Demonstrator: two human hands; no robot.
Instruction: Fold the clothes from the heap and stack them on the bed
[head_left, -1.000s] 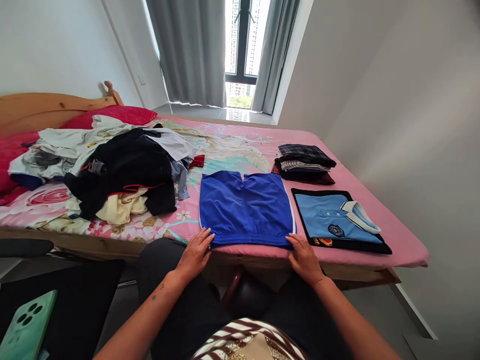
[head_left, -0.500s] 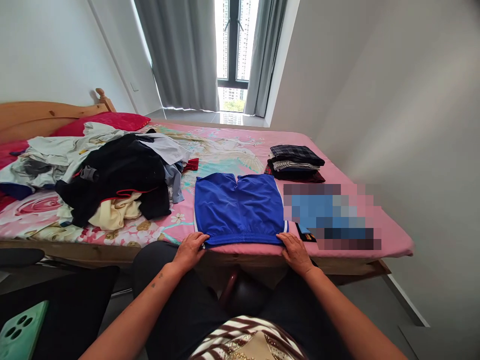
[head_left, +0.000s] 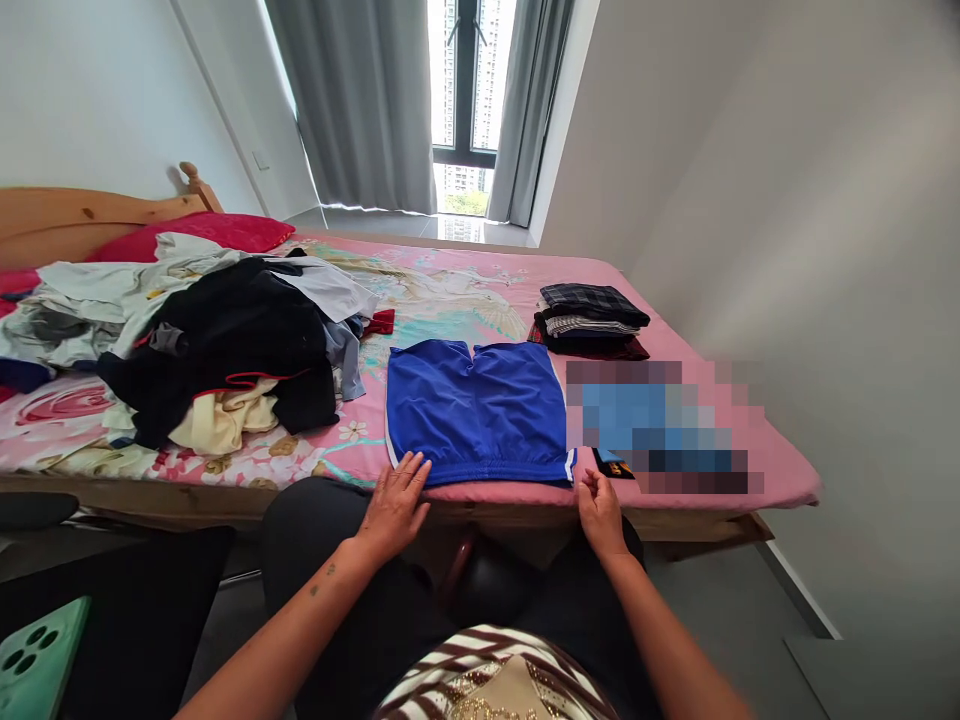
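Observation:
Blue shorts [head_left: 480,410] with white side stripes lie spread flat on the bed, their gathered waistband along the near edge. My left hand [head_left: 397,503] is open, its fingertips resting at the left end of the waistband. Just off the waistband's right corner is my right hand [head_left: 600,512], its fingers curled and loosely apart; I see nothing held in it. A dark item with orange marks [head_left: 613,464] lies to the right of the shorts, partly hidden by a blurred patch.
A heap of unfolded clothes [head_left: 225,340] covers the left of the bed [head_left: 450,290]. Folded clothes [head_left: 592,318] form a stack at the back right. A pixelated patch [head_left: 652,425] hides items in front of it. A green phone [head_left: 43,655] lies at lower left.
Both hands have let go of the waistband's corners. My left hand now lies over the left corner, and my right hand has drawn slightly away to the right. The shorts stay flat.

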